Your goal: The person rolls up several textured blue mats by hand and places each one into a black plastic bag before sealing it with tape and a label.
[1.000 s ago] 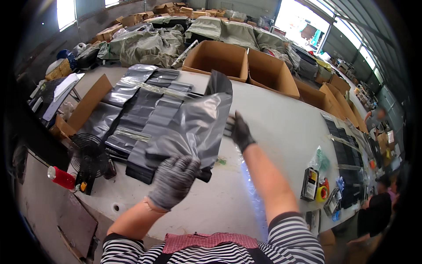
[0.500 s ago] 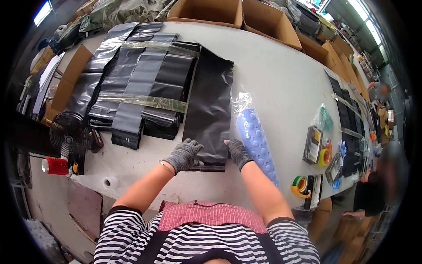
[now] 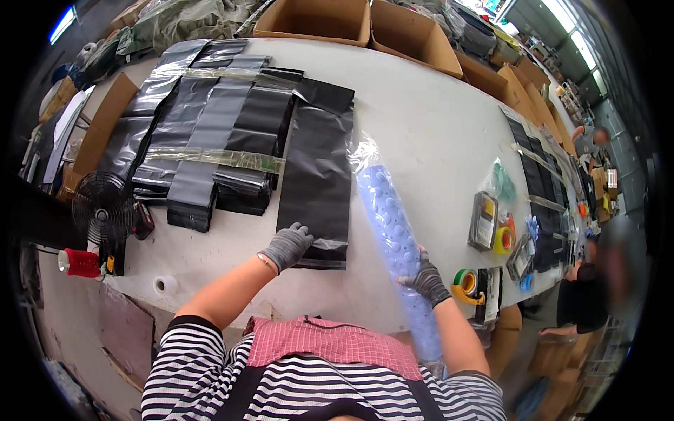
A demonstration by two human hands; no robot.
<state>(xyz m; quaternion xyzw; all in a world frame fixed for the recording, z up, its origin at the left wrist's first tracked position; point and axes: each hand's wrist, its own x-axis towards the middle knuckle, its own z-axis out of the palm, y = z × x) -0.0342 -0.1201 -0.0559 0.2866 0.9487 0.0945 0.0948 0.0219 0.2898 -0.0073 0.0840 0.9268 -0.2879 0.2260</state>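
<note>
Flat on the white table (image 3: 435, 140): black mailer bag (image 3: 317, 168), left hand (image 3: 286, 245) pressing its near end, fingers spread. Right hand (image 3: 425, 279) grips blue roll in clear wrap (image 3: 393, 224) just beside.

Left hand (image 3: 286, 245) lies flat, palm down; right hand (image 3: 425, 279) curls in a grip.
</note>
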